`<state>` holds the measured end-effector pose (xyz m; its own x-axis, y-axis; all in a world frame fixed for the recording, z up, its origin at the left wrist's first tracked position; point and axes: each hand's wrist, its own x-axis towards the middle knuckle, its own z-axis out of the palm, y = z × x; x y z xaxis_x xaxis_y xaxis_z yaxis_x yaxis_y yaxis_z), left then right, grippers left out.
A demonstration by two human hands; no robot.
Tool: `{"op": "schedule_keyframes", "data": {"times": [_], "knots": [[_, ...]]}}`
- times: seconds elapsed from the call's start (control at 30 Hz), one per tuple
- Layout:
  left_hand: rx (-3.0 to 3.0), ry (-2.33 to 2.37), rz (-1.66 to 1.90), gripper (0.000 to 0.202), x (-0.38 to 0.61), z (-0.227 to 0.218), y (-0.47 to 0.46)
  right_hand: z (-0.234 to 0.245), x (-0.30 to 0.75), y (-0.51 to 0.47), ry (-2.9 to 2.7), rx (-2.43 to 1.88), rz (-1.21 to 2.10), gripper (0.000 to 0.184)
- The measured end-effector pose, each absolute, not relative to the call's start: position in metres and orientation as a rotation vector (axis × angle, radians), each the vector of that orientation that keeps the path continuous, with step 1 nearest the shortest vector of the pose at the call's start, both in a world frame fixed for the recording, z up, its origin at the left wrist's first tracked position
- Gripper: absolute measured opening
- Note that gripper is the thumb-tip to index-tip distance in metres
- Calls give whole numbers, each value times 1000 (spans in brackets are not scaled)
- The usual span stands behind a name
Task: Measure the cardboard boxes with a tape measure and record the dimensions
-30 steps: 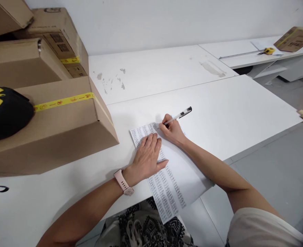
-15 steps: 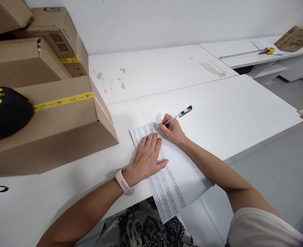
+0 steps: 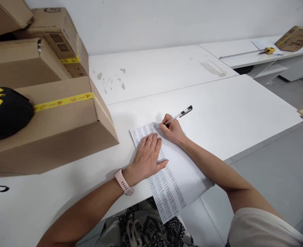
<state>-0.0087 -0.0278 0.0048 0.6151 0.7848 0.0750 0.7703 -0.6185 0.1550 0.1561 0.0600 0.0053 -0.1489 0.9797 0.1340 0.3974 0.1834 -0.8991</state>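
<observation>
Far left of the marked sheet [image 3: 183,168], a black-and-yellow object [image 3: 9,118] against a taped carton [image 3: 66,133]; nearer the sheet, a pink watch [image 3: 121,180] on the person's wrist; the left grip [image 3: 149,154], released, lies flat upon the sheet, thumb apart; the sheet rests on the desk [image 3: 218,109], its near end overhanging the edge; at the sheet's far side, the right grip [image 3: 174,131] grasps a pen [image 3: 182,113]; well right of the sheet, a yellow tape measure [image 3: 270,50].
</observation>
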Motion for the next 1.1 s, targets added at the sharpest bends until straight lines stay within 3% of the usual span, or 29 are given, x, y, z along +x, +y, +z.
{"op": "schedule_keyframes", "data": {"times": [0.9, 1.0, 1.1], "knots": [[2729, 1321, 261, 79, -8, 2, -29, 3, 157, 62, -1687, -1356, 899, 17], [2732, 1327, 290, 79, -10, -1, -29, 0, 159, 63, -1662, -1338, 839, 21], [2740, 1311, 363, 79, -10, -7, -28, -5, 165, 67, -1717, -1268, 687, 11]]}}
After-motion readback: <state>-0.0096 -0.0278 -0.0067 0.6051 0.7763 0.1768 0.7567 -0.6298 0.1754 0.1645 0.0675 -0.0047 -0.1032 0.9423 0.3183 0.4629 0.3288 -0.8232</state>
